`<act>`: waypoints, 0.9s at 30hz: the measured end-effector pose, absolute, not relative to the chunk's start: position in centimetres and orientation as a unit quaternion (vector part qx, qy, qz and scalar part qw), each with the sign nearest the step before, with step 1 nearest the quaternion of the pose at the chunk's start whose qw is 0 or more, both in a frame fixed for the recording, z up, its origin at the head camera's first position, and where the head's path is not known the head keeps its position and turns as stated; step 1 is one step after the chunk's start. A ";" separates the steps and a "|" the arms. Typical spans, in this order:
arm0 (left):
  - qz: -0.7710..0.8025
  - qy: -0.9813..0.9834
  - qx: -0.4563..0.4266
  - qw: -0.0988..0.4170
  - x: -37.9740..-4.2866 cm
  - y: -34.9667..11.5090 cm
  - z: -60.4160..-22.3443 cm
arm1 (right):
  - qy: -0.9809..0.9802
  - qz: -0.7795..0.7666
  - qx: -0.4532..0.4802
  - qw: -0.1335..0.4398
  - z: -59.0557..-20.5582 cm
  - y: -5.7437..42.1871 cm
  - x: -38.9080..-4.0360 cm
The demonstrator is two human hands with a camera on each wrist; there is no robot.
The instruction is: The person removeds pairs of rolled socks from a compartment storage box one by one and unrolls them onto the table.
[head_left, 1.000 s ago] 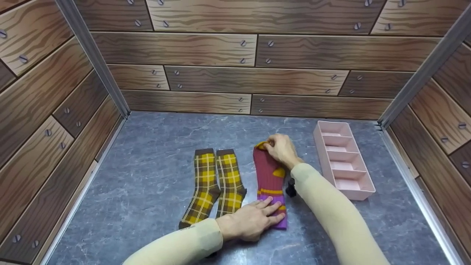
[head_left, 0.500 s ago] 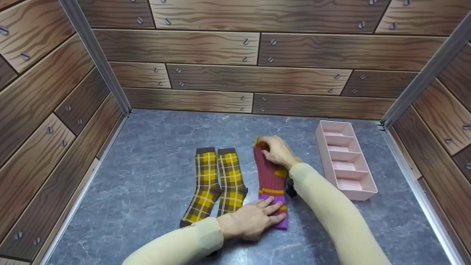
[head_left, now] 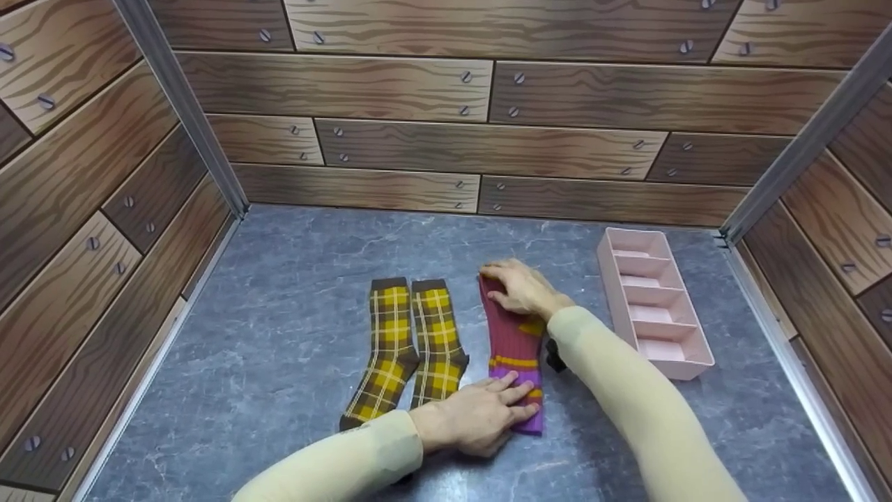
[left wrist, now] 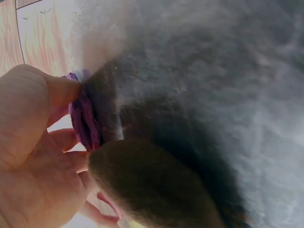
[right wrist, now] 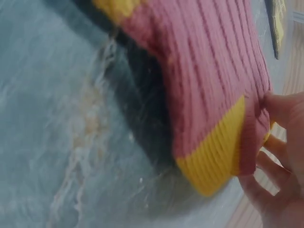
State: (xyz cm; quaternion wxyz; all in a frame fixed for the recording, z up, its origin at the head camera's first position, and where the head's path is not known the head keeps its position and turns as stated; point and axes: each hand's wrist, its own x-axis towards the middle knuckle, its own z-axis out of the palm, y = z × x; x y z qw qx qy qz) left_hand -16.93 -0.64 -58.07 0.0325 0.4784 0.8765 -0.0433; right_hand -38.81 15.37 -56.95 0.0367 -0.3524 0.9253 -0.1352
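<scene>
A maroon ribbed sock with mustard heel, mustard stripes and a purple cuff lies lengthwise in the head view. My left hand rests on its cuff, fingers spread. In the left wrist view the thumb touches the layered edge of the purple cuff. My right hand lies over the sock's far, toe end, fingers extended and thumb apart, covering most of the toe. The right wrist view shows thumb and fingertips touching the sock beside its yellow heel patch. Whether one sock or a stacked pair lies there, I cannot tell.
Two brown-and-yellow plaid socks, a left one and a right one, lie side by side to the left. A pink tray with several compartments stands at the right. Wood-patterned walls border the grey marbled surface.
My right hand has gone from pinching the sock's mustard toe to lying over it with its fingers stretched out to the left. My left hand stays on the cuff.
</scene>
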 end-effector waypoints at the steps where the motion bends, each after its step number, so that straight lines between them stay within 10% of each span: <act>1: -0.038 0.876 0.479 0.034 -17.0 -0.6 -58.0 | 0.927 -0.124 -0.351 0.040 -56.9 15.4 -38.8; 27: 0.080 0.911 0.400 -0.061 -17.5 -0.8 -57.6 | 0.959 -0.095 -0.266 0.030 -56.0 20.4 -38.7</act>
